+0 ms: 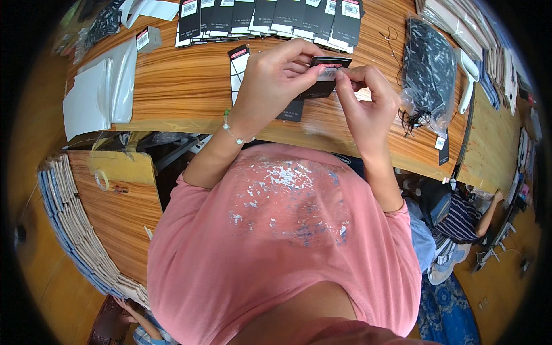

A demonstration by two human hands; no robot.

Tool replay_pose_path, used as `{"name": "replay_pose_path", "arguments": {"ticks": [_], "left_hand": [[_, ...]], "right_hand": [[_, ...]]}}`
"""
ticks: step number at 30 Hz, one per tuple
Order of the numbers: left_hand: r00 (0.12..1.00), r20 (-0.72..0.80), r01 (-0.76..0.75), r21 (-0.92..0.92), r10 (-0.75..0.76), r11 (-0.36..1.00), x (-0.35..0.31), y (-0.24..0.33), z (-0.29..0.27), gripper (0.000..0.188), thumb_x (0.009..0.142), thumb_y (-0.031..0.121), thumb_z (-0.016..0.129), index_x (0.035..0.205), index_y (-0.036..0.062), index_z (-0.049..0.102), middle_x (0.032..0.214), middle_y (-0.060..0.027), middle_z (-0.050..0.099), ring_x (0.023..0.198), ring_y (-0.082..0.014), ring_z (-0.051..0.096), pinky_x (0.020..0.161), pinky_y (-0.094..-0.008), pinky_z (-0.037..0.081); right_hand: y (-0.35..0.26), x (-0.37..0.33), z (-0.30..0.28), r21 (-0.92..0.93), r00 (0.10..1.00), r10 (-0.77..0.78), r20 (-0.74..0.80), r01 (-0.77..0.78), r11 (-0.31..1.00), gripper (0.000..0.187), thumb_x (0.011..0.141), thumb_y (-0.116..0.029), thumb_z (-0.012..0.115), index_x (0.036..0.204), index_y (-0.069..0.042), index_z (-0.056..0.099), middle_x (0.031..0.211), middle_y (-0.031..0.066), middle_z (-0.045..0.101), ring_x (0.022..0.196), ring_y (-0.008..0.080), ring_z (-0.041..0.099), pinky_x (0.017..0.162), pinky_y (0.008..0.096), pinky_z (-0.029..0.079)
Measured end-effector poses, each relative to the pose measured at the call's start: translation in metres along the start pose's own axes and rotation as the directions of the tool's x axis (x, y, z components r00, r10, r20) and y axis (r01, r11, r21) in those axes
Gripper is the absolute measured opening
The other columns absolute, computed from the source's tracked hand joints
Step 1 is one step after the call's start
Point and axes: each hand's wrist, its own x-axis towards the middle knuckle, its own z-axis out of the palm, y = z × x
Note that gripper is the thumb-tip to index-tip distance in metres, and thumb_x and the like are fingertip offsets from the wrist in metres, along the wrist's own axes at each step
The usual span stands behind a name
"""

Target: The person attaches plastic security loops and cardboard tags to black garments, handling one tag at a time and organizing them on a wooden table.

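Above the near part of the wood-grain table, my left hand (269, 80) pinches a black hang tag (319, 89) by its upper left side. Thumb and fingers of my right hand (371, 96) press at the tag's right side, by a white barcode sticker (329, 74) below a red strip. Under the hands lies another black tag (292, 111), partly covered. A tag with a white grid pattern (237, 72) is beside my left wrist, partly hidden. Beyond the hands, several overlapping black tags (265, 18) with white barcode stickers form a row.
A clear bag of black strings (428, 72) lies at right, beside a white-handled tool (469, 77). White sheets (89, 100) and a small grey box (148, 39) are at left. Folded garments (75, 218) line the lower left. Other people (460, 215) sit at lower right and lower left.
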Motion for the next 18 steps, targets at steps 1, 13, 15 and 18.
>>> {"name": "replay_pose_path", "arguments": {"ticks": [1,13,15,18], "left_hand": [[1.000,0.008,0.003,0.019,-0.003,1.000,-0.0006,0.0005,-0.0009,0.014,0.077,0.002,0.063,0.090,-0.0006,0.060,0.077,-0.0081,0.064,0.069,-0.0095,0.062,0.061,-0.0208,0.052],[0.993,0.022,-0.119,0.128,0.117,0.985,-0.0053,-0.0029,0.0031,0.014,0.076,0.005,0.063,0.089,0.0001,0.060,0.075,-0.0081,0.064,0.066,-0.0133,0.064,0.059,-0.0229,0.053],[0.994,0.010,-0.107,0.109,0.107,0.988,-0.0065,-0.0025,0.0032,0.015,0.076,0.005,0.063,0.089,0.0001,0.060,0.075,-0.0082,0.064,0.067,-0.0131,0.064,0.059,-0.0228,0.053],[0.995,0.004,-0.096,0.100,0.097,0.990,-0.0082,-0.0062,0.0023,0.015,0.076,0.005,0.063,0.089,0.0001,0.060,0.076,-0.0083,0.065,0.068,-0.0132,0.064,0.059,-0.0229,0.052]], "right_hand": [[-0.0009,-0.0002,0.0014,-0.001,1.000,-0.001,-0.006,0.001,1.000,0.009,0.069,0.000,0.065,0.068,0.000,0.056,0.060,0.0072,0.054,0.051,0.0139,0.050,0.046,0.0244,0.040],[-0.0024,-0.0035,0.0057,-0.056,0.998,-0.053,-0.032,0.051,0.997,0.010,0.069,0.000,0.065,0.066,0.000,0.055,0.060,0.0072,0.054,0.050,0.0145,0.050,0.045,0.0249,0.040],[-0.0018,-0.0040,0.0079,-0.072,0.997,-0.065,-0.041,0.062,0.996,0.011,0.069,0.000,0.065,0.066,0.000,0.055,0.060,0.0073,0.054,0.050,0.0146,0.050,0.046,0.0250,0.040],[-0.0019,-0.0047,0.0107,-0.052,0.998,-0.037,-0.047,0.035,0.998,0.010,0.069,0.000,0.065,0.066,0.000,0.055,0.060,0.0073,0.054,0.050,0.0144,0.050,0.046,0.0250,0.040]]}}
